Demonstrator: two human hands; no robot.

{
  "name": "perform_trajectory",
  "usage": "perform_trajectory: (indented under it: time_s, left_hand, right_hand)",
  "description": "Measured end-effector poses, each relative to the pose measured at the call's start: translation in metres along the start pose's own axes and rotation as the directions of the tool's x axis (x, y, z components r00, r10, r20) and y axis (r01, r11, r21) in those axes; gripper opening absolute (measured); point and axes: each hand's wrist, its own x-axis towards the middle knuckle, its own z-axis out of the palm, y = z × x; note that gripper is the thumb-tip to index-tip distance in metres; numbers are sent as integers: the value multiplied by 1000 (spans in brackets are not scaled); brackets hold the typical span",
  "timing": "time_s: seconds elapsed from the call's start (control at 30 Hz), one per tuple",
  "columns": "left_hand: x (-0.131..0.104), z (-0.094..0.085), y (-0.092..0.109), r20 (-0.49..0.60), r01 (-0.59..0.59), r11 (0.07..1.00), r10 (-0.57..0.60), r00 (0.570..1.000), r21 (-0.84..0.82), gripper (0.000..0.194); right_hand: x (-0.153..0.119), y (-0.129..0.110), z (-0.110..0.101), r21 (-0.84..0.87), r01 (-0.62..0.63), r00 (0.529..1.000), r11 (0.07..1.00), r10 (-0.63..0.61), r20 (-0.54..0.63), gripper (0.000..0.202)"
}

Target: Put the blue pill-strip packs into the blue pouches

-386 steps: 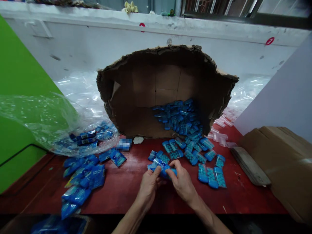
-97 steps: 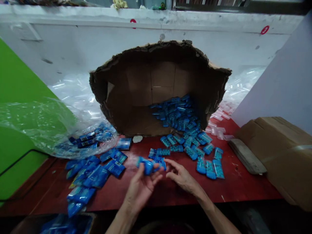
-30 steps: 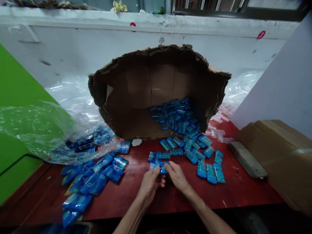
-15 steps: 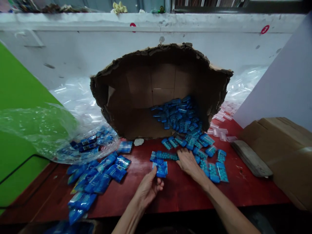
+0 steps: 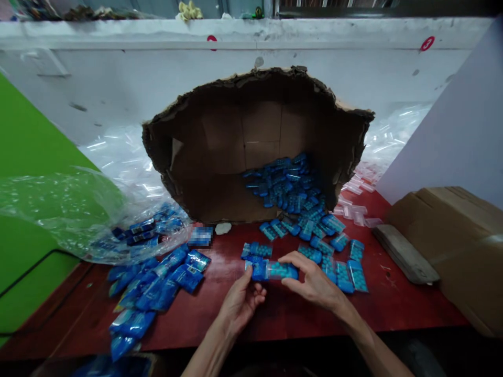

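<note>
My left hand (image 5: 242,301) pinches a small blue printed packet (image 5: 257,270) between thumb and fingers, low over the red table. Between the thumb and fingers of my right hand (image 5: 314,280) is a clear plastic case of turquoise beads (image 5: 278,269) with a blue end. Its clear end meets the right edge of the packet; whether it is inside cannot be made out. Just behind lie another blue packet (image 5: 247,251) and a bead case (image 5: 261,250), end to end. Several more bead cases (image 5: 357,276) lie to the right of my right hand.
A torn-edged cardboard box (image 5: 220,196) lies open towards me, with a heap of bead cases (image 5: 291,180) spilling out. Filled blue packets (image 5: 157,285) are piled at left beside clear plastic film (image 5: 78,220). At right are a grey block (image 5: 404,255) and a cardboard carton (image 5: 451,246).
My right hand has taken a bead case from the row behind and drawn it towards me, against the packet. My left hand has stayed nearly in place, still holding the packet.
</note>
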Motion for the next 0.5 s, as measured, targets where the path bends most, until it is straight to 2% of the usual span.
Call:
perform_trajectory:
  time_s: [0.17, 0.33, 0.43, 0.5]
  left_hand:
    - [2, -5, -4, 61, -76, 996, 73, 995, 48, 25]
    - [1, -1, -3, 136, -210, 970, 193, 972, 123, 26]
    - [1, 3, -3, 130, -275, 947, 255, 958, 165, 27]
    - [0, 4, -4, 133, -266, 951, 247, 960, 159, 26]
  right_hand:
    - [0, 0, 3, -59, 11, 1000, 998, -11, 0, 30]
    - [-4, -2, 5, -58, 0, 999, 998, 2, 37, 30]
    - [-8, 0, 14, -23, 23, 1000, 999, -23, 4, 31]
    - [-12, 4, 26, -16, 51, 998, 999, -52, -46, 32]
